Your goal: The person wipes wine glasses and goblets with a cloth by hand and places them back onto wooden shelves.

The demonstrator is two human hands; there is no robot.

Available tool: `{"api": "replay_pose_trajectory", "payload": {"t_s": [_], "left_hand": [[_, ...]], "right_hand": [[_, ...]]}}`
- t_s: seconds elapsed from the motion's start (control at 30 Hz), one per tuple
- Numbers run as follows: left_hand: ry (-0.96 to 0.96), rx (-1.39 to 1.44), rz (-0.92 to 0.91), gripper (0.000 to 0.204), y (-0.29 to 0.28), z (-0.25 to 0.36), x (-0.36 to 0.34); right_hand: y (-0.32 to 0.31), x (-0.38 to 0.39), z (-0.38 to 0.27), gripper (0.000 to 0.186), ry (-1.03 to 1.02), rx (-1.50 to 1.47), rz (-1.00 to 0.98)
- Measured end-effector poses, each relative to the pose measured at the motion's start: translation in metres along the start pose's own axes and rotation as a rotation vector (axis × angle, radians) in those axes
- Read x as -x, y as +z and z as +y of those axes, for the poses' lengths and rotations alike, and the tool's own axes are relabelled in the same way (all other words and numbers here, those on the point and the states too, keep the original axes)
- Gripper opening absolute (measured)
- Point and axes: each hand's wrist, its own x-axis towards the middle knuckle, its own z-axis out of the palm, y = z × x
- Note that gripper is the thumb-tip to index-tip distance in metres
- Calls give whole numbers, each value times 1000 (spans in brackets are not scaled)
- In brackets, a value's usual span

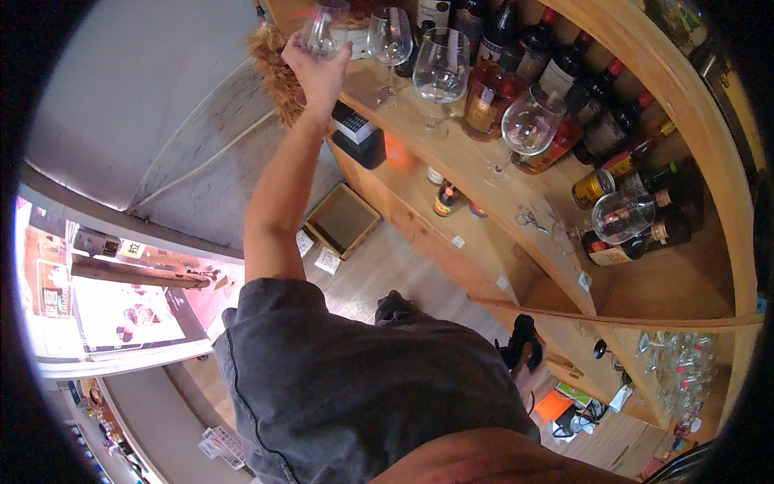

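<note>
My left hand (317, 71) reaches up to the far left end of the wooden shelf, its fingers and thumb closed around a clear wine glass (322, 34). To the right of it stands a stemmed wine glass (390, 39), then a wide-bowled glass (441, 71). Further along the same shelf edge are another stemmed glass (534, 121) and one more near the right end (622, 216). At the right of my dark shirt, a black object (522, 343) shows beside a small patch of skin. Whether that is my right hand is unclear.
Behind the glasses stand several bottles, one a squat amber bottle (488, 98). Dried brown plumes (276, 73) hang by the shelf's left end. A black box (359, 143) and a small bottle (446, 198) sit one shelf lower. A wooden crate (343, 221) lies on the floor.
</note>
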Motion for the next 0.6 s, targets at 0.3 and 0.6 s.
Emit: {"api": "replay_pose_trajectory", "payload": {"t_s": [0.3,0.6], "left_hand": [[517,-58,84,82,-85,95,22],[672,-46,68,80,-129,154,25]], "right_hand": [[26,-3,-29,35,-64,-30,-115],[42,0,-40,36,-51,-114,-136]]}}
